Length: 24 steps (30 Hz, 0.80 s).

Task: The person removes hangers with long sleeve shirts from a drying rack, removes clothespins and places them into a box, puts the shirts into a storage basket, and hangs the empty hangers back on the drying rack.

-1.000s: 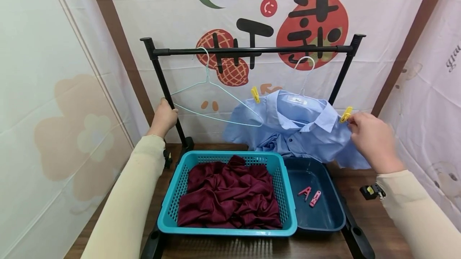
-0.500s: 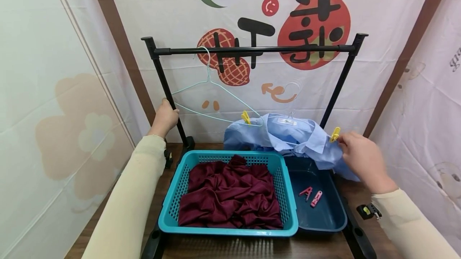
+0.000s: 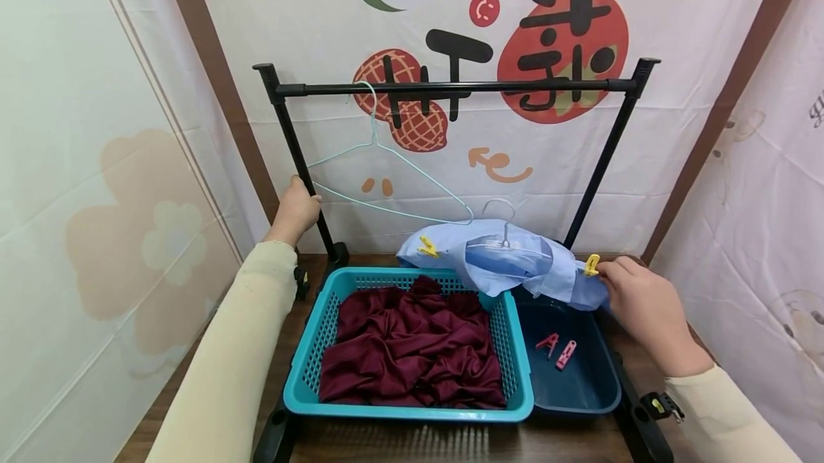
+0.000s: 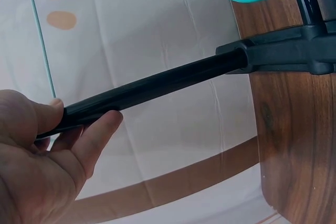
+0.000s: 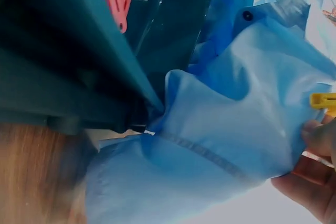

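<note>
Printed curtain (image 3: 290, 19) behind; left hand (image 3: 295, 212), fingers curled round rack post (image 3: 290, 134). Blue shirt (image 3: 515, 270), long axis crosswise, at far rims of basket (image 3: 412, 414) and tub (image 3: 579, 386), leftward of nearer right hand (image 3: 650, 305), which pinches its shoulder.

A teal basket (image 3: 412, 414) sits over the brown wooden table (image 3: 386, 443), its rear rim near the table's back edge. Crumpled maroon cloth (image 3: 412, 356) fills most of it. Just beside its right edge is a dark blue tub (image 3: 573, 393) with two pink clothespins (image 3: 566, 355) inside. A printed white backdrop (image 3: 277, 12) rises beyond the table's back edge.
</note>
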### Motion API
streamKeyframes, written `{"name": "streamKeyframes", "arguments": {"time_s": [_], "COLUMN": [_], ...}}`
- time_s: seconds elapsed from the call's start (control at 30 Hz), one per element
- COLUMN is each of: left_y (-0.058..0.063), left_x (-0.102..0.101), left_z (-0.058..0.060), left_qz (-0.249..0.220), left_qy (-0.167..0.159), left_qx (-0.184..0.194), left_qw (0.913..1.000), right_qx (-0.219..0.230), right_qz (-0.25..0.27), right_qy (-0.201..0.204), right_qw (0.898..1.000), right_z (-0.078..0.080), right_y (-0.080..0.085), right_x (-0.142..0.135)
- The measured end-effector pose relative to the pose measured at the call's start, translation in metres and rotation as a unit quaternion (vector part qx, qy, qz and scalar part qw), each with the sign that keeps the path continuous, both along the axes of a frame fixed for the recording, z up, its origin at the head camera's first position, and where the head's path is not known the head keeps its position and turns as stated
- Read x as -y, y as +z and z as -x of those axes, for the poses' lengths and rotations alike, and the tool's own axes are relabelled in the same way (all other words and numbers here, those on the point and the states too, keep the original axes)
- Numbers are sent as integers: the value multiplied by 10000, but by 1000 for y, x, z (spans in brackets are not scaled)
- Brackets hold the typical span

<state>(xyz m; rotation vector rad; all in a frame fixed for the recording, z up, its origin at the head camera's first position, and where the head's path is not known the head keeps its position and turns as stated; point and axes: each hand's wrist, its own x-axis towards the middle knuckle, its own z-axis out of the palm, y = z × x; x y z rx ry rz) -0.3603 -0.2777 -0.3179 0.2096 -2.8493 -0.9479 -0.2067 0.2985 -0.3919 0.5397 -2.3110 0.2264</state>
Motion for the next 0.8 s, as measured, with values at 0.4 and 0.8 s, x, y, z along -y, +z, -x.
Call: {"name": "streamKeyframes", "arguments": {"time_s": [0.4,0.8], "left_y": [1,-4], "left_x": [5,10], "left_z": [-5,-3], "left_qz": [-60,-74], "left_qy": [-136,-319], "left_qx": [43,30], "left_qw": [9999,9995], "right_qx": [-598,-1327], "right_qz": [-340,-35], "right_qy": [291,497], "right_qw": [9972,9899], "right_z": [-14,-20], "right_y": [33,93], "right_x": [10,32]}}
